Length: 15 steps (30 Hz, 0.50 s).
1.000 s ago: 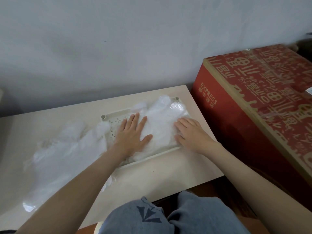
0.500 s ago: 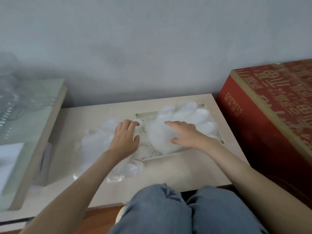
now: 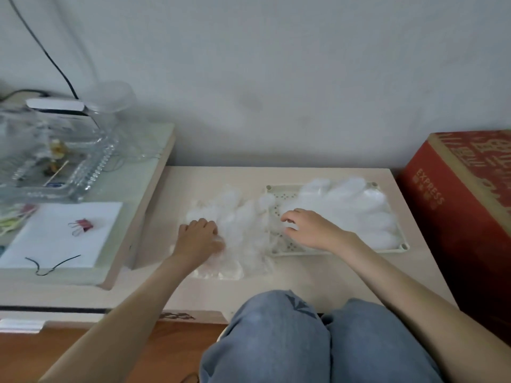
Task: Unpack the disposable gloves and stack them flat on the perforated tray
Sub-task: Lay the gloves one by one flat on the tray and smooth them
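Left hand (image 3: 199, 239) grips loose gloves (image 3: 240, 228) beside the tray (image 3: 398, 247); right hand (image 3: 312, 230) curled, grasp unclear. Thin film may cling, dragging several and ruffling the stack (image 3: 356, 208).

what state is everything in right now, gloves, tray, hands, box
left hand, fingers curled into the loose gloves
right hand, fingers curled over the left part of the perforated tray; grip unclear
loose gloves, crumpled heap on the table, mostly left of the tray
stacked gloves, lying on the tray, covering most of it
perforated tray, flat on the table, left strip bare
red box, closed
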Available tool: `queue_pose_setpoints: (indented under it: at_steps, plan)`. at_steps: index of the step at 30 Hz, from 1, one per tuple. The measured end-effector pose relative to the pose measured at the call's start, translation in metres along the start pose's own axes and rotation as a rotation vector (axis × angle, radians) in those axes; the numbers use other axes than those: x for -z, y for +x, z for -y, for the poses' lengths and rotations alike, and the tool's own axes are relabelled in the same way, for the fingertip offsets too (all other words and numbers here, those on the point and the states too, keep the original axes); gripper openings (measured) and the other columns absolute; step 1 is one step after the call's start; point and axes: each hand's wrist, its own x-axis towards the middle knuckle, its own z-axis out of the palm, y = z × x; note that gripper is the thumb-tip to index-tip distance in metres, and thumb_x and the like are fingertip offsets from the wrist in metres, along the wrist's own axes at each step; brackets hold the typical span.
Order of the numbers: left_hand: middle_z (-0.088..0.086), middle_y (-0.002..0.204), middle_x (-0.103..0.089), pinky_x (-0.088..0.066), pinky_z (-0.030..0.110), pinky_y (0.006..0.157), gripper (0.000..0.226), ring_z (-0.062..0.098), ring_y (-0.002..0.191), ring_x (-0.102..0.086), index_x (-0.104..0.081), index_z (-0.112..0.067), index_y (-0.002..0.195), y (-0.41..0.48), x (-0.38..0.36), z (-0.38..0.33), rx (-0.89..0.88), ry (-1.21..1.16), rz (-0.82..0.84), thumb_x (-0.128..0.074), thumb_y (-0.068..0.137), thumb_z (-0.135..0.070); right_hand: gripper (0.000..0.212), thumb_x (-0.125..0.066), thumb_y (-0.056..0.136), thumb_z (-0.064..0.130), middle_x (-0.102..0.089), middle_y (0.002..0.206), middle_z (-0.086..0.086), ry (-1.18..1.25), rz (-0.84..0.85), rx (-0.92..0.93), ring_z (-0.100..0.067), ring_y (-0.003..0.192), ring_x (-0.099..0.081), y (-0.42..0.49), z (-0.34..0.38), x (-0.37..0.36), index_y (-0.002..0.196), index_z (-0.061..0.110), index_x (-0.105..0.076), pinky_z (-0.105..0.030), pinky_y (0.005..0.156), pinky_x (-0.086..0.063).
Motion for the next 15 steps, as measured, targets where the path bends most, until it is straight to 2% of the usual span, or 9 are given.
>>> queue_pose_setpoints:
  at_steps: [4, 7, 9, 12, 15]
  plan:
    - [-0.001, 0.098, -0.061, -0.026, 0.031, 0.081, 0.027, 0.022, 0.097, -0.056, -0.062, -0.018, 0.101, 0.003, 0.005, -0.001, -0.032, -0.02, -0.15, -0.048, 0.098, -0.04, 0.039, -0.044, 0.098, 0.031, -0.049, 0.135, -0.001, 0.081, -0.019, -0.021, -0.017, 0.124, -0.047, -0.001, -0.001, 0.001, 0.134, 0.017, -0.049, -0.031, 0.103, -0.038]
    - [0.004, 0.08, -0.064, -0.031, 0.034, 0.075, 0.025, 0.029, 0.08, -0.059, -0.065, -0.009, 0.087, 0.004, 0.012, -0.007, -0.063, -0.158, -0.334, -0.055, 0.096, -0.03, 0.032, -0.049, 0.096, 0.04, -0.062, 0.115, 0.001, 0.229, -0.031, -0.055, -0.016, 0.107, -0.058, -0.004, -0.001, 0.004, 0.115, 0.017, -0.062, -0.031, 0.093, -0.044]
    - [0.004, 0.076, -0.064, -0.035, 0.035, 0.074, 0.023, 0.029, 0.075, -0.058, -0.065, -0.008, 0.083, 0.005, 0.023, -0.019, -0.098, -0.264, -0.404, -0.059, 0.094, -0.027, 0.038, -0.052, 0.092, 0.053, -0.066, 0.106, 0.003, 0.413, 0.006, -0.065, -0.012, 0.101, -0.061, -0.004, 0.002, 0.006, 0.105, 0.02, -0.065, -0.029, 0.091, -0.046]
    - [0.003, 0.075, -0.063, -0.033, 0.03, 0.069, 0.021, 0.025, 0.072, -0.055, -0.065, -0.008, 0.079, 0.003, 0.044, -0.049, -0.167, -0.403, -0.5, -0.063, 0.092, -0.025, 0.047, -0.055, 0.079, 0.06, -0.063, 0.115, 0.002, 0.817, 0.125, -0.029, -0.01, 0.107, -0.06, -0.002, 0.008, 0.008, 0.109, 0.025, -0.061, -0.028, 0.099, -0.046]
    - [0.001, 0.079, -0.063, -0.034, 0.025, 0.068, 0.02, 0.019, 0.075, -0.053, -0.065, -0.008, 0.081, 0.002, 0.061, -0.081, -0.225, -0.516, -0.525, -0.063, 0.091, -0.025, 0.066, -0.061, 0.072, 0.065, -0.063, 0.11, 0.0, 1.11, 0.164, 0.082, -0.015, 0.105, -0.06, -0.003, 0.006, 0.01, 0.11, 0.011, -0.061, -0.029, 0.098, -0.045]
